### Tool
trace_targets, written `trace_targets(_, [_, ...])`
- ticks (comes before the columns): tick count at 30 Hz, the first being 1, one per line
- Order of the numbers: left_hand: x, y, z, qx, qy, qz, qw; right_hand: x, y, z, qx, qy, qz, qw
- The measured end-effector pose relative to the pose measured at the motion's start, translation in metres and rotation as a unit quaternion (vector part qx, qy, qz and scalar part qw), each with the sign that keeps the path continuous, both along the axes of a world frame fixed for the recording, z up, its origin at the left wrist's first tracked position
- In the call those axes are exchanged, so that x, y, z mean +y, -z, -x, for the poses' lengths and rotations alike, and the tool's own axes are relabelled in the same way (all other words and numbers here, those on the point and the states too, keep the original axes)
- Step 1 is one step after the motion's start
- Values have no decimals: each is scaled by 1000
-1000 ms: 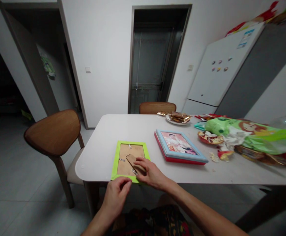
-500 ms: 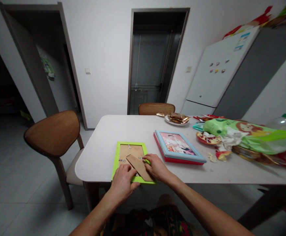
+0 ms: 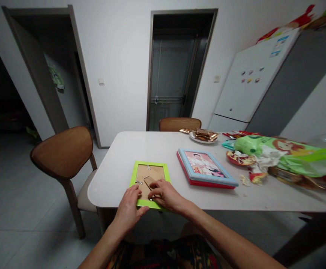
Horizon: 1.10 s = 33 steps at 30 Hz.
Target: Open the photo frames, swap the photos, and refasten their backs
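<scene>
- Green picture frame (image 3: 146, 203): one, lying face down at the near edge of the white table (image 3: 115, 168), between and under both hands.
- Brown backing board (image 3: 156, 172): one, set within the frame; one stand (image 3: 148, 181) lies slantwise across it, partly under the right hand. Two metal clips (image 3: 148, 167) show plainly, at the far and left edges.
- Left hand (image 3: 128, 204): palm down at the near left corner, fingers bent over the left border, thumb stretched toward the near border. Whether it grips cannot be told.
- Right hand (image 3: 166, 195): reaching in from the right, wrist low, fingers bent over the stand, thumb near the near border. Fingers neither spread nor fully clenched; a hold cannot be confirmed.
- Right of the frame, well apart: one light-blue frame (image 3: 205, 164) with a photo facing up, stacked on red framing (image 3: 210, 184); the red count cannot be told.
- Farther out: one plate (image 3: 200, 140) of wrapped packets, one green bag (image 3: 292, 153), two chairs (image 3: 63, 151), one fridge (image 3: 244, 86) bearing six magnets (image 3: 249, 80).
</scene>
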State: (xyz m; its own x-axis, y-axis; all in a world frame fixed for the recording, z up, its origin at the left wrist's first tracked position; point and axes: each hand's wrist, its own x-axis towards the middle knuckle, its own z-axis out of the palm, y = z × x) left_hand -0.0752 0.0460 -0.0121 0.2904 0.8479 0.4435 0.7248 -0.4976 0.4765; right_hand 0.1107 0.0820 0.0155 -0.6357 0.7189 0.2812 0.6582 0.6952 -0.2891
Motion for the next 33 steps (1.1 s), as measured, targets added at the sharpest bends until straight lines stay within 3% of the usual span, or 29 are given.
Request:
trace_targets(6, [-7,-1,-3,-36,0,-1,999,7,-2,15,11,13,11,1000])
trace_targets(12, [-12,0,-7,-25,3,-12,1000,22,-7,40,12,103,33,994])
trace_targets(19, [-14,-3,-8,-12,-6,-1,1000,39,8,65,-12,211,-19,977])
trace_targets(25, [-14,-2,-8,-10,-6,16,1000,50,10,56,-12,242,-6,970])
trace_targets(33, [-8,1,-10,-41,14,18,999,75,8,39,-31,359,47,932])
